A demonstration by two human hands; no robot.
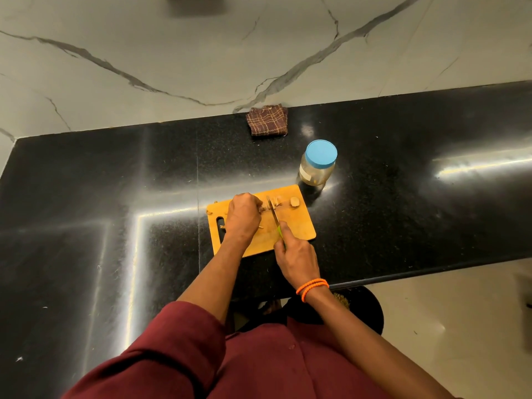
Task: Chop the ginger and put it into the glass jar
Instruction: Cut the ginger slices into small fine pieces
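A maroon garment (259,364) is seen nearest the camera, with both forearms extended over the black polished counter (100,226). Two orange bands (312,287) are worn on the right wrist. The right hand (298,259) is clenched round the green handle of a knife (275,216), the index finger laid straight along its back; the blade is set across the ginger. The left hand (243,216) is curled over the ginger (263,209), which is pinned under the fingertips on the wooden cutting board (296,226). Cut pieces are noted just beyond the blade, and one larger piece (294,201) lies apart near the board's far right corner. Small scraps are scattered by the board's slotted handle end.

The glass jar (316,168) is found upright just beyond the board's far right corner, its blue lid (321,153) fitted. A pale label is borne on its side; no writing on it can be read.

Farther back, a folded brown checked cloth (267,120) is placed at the counter's far edge, against a grey marble-patterned wall (201,47). Pale floor tiles (460,326) are visible to the right, below the counter edge.
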